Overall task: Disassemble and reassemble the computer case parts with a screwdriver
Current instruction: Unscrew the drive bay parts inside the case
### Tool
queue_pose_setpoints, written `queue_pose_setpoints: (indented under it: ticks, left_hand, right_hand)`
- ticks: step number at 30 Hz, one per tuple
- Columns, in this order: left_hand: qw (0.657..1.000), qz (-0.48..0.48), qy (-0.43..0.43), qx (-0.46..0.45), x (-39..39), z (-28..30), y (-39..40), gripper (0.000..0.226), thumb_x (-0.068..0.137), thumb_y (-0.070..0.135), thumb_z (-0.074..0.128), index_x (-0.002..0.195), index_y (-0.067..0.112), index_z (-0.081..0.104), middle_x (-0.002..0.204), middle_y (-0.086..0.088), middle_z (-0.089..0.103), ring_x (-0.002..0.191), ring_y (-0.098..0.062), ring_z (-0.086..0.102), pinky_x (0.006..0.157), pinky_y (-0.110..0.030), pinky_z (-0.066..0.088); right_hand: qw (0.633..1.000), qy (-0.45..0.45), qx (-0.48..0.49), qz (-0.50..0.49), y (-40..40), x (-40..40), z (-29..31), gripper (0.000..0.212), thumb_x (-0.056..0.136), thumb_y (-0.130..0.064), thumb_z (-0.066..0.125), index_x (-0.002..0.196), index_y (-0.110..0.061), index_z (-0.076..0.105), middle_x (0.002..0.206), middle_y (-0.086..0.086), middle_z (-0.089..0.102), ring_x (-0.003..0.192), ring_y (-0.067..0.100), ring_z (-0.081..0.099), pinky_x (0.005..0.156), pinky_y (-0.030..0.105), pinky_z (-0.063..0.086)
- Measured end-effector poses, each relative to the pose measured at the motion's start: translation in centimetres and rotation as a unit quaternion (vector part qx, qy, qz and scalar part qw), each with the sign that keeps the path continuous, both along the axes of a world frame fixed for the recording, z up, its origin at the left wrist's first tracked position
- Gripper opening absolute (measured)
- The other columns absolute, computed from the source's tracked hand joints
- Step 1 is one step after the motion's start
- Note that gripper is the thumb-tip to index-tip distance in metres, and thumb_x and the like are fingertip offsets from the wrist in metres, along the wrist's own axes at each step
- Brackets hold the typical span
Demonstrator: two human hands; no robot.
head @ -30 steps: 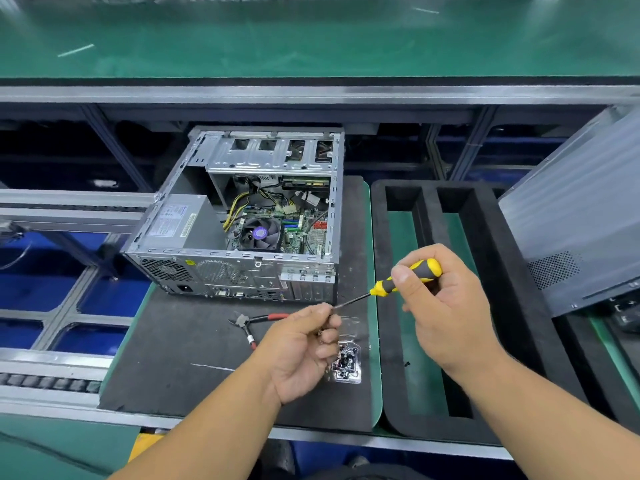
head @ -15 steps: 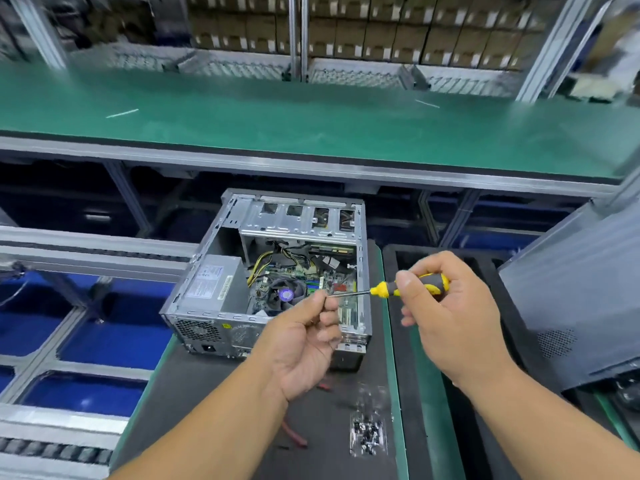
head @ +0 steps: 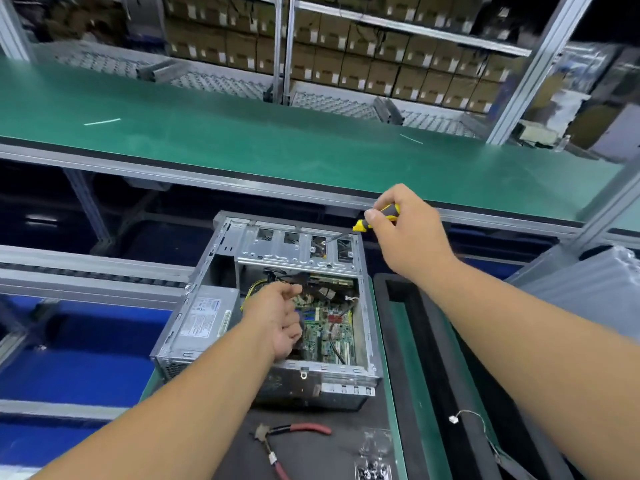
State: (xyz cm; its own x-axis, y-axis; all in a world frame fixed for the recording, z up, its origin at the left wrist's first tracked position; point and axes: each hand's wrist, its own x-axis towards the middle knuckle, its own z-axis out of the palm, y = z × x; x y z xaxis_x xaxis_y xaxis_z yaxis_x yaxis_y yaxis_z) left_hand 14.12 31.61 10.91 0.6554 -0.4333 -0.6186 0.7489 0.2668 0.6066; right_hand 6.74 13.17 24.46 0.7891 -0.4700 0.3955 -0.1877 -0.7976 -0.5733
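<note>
Computer case [head: 367, 320]: grey metal, side open, lying flat on dark mat, circuit board and cables exposed. Silver power supply [head: 204, 318] at its left. Drive cage [head: 277, 249] with four cutouts at far end. Screwdriver [head: 377, 220]: yellow-black handle, tilted, tip at third cutout from left.

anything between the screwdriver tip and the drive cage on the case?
Nothing visible. The right hand holds the screwdriver, and its tip sits at an opening in the drive cage. The left hand is lower, over the motherboard.
</note>
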Motion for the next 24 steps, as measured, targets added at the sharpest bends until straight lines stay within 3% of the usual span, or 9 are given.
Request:
queue_pose_setpoints:
  ticks: [3, 5, 8, 10, 13, 16, 24]
  left_hand:
    - [0.997, -0.037, -0.004, 0.061, 2.5, -1.4, -1.3, 0.015, 0.096, 0.016, 0.051, 0.082, 0.021, 0.055, 0.051, 0.007, 0.020, 0.039, -0.012, 0.010, 0.037, -0.018, 0.008]
    - [0.993, -0.069, -0.012, 0.096, 3.9, -2.3, -2.4, 0.024, 0.096, 0.012, 0.048, 0.074, 0.023, 0.045, 0.050, 0.005, 0.021, 0.040, -0.014, 0.010, 0.038, -0.019, 0.010]
    - [0.984, -0.115, -0.010, 0.136, 5.6, -3.5, -4.3, 0.027, 0.097, 0.011, 0.038, 0.075, 0.026, 0.038, 0.056, 0.004, 0.018, 0.054, -0.017, 0.005, 0.044, -0.022, 0.007]
    - [0.982, -0.130, 0.004, 0.134, 6.2, -4.2, -5.2, 0.023, 0.098, 0.010, 0.033, 0.083, 0.026, 0.038, 0.059, 0.004, 0.017, 0.055, -0.017, 0.005, 0.045, -0.024, 0.006]
    - [0.983, -0.152, 0.012, 0.105, 6.9, -5.5, -6.0, 0.026, 0.099, 0.011, 0.039, 0.078, 0.024, 0.033, 0.055, 0.005, 0.020, 0.049, -0.014, 0.009, 0.049, -0.027, 0.006]
    - [0.985, -0.157, 0.026, 0.060, 7.6, -6.3, -6.6, 0.027, 0.102, 0.017, 0.043, 0.079, 0.024, 0.032, 0.059, 0.005, 0.018, 0.055, -0.015, 0.006, 0.051, -0.028, 0.005]
    - [0.991, -0.130, 0.012, 0.028, 8.0, -7.4, -7.0, 0.036, 0.110, 0.018, 0.041, 0.075, 0.022, 0.033, 0.051, 0.005, 0.026, 0.043, -0.011, 0.014, 0.039, -0.024, 0.011]
  right_hand:
    - [0.998, 0.061, -0.018, 0.007, -0.9, 3.9, -0.4, 0.014, 0.100, -0.037, 0.060, 0.089, -0.034, 0.052, 0.085, -0.013, 0.067, 0.064, 0.002, 0.059, 0.050, 0.024, 0.038]
    - [0.995, 0.094, -0.038, 0.015, -1.5, 6.3, -0.8, 0.011, 0.101, -0.036, 0.059, 0.092, -0.034, 0.053, 0.093, -0.008, 0.067, 0.071, 0.012, 0.061, 0.057, 0.030, 0.046]
    - [0.988, 0.125, -0.082, 0.031, -2.5, 9.2, -1.3, 0.009, 0.102, -0.034, 0.058, 0.094, -0.030, 0.054, 0.093, -0.005, 0.065, 0.074, 0.017, 0.061, 0.059, 0.034, 0.049]
    - [0.984, 0.146, -0.094, 0.043, -2.9, 11.0, -1.7, 0.010, 0.102, -0.034, 0.058, 0.094, -0.030, 0.054, 0.090, -0.005, 0.065, 0.071, 0.016, 0.062, 0.054, 0.031, 0.046]
    - [0.977, 0.176, -0.101, 0.059, -3.5, 13.0, -2.4, 0.011, 0.103, -0.034, 0.059, 0.095, -0.028, 0.054, 0.088, -0.004, 0.065, 0.068, 0.018, 0.064, 0.054, 0.034, 0.049]
    - [0.971, 0.197, -0.110, 0.083, -3.7, 14.3, -3.2, 0.011, 0.103, -0.032, 0.059, 0.095, -0.026, 0.054, 0.088, -0.002, 0.064, 0.067, 0.019, 0.063, 0.056, 0.034, 0.048]
    - [0.959, 0.231, -0.138, 0.087, -3.8, 15.7, -4.0, 0.009, 0.103, -0.031, 0.057, 0.096, -0.026, 0.054, 0.082, -0.004, 0.061, 0.064, 0.017, 0.059, 0.051, 0.030, 0.037]
